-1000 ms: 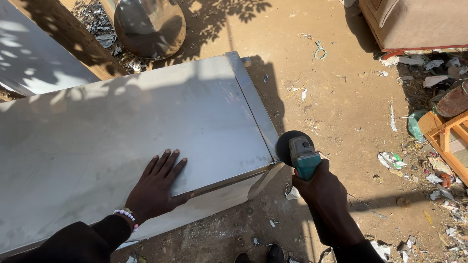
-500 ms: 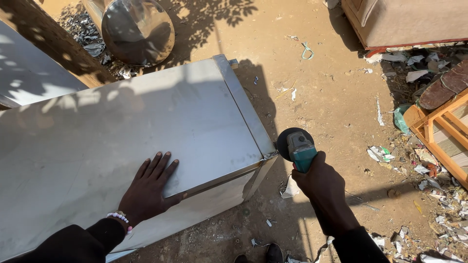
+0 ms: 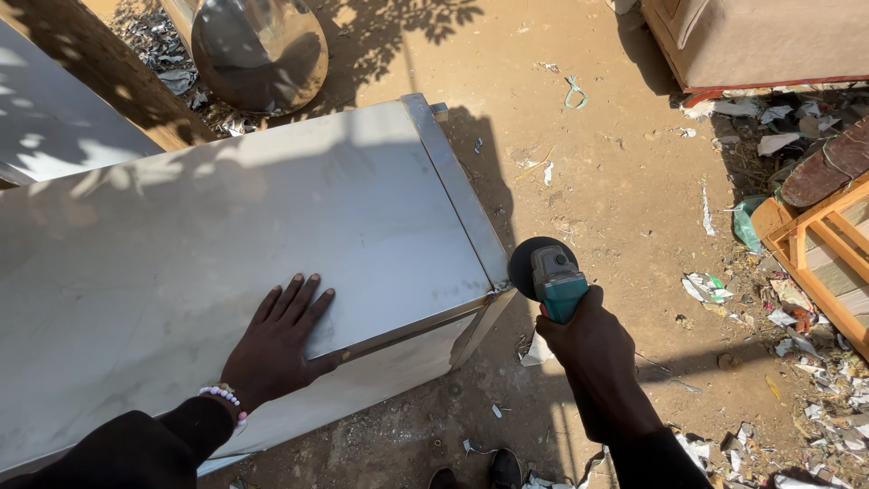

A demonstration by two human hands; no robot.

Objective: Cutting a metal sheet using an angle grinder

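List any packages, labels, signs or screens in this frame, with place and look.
Label: pale grey plate on top of the teal angle grinder in the right hand; its print is too small to read.
Packaging scraps: crumpled white and greenish wrappers on the dirt to the right.
No signs or screens.

One head-worn view — looking steeply down, close, over the metal box [image 3: 235, 244].

A large metal cabinet [image 3: 244, 263] runs off the left edge. The angle grinder [image 3: 552, 276] handle is hidden inside the right hand [image 3: 588, 340]. An orange wooden frame [image 3: 819, 258] is cut off at the right edge.
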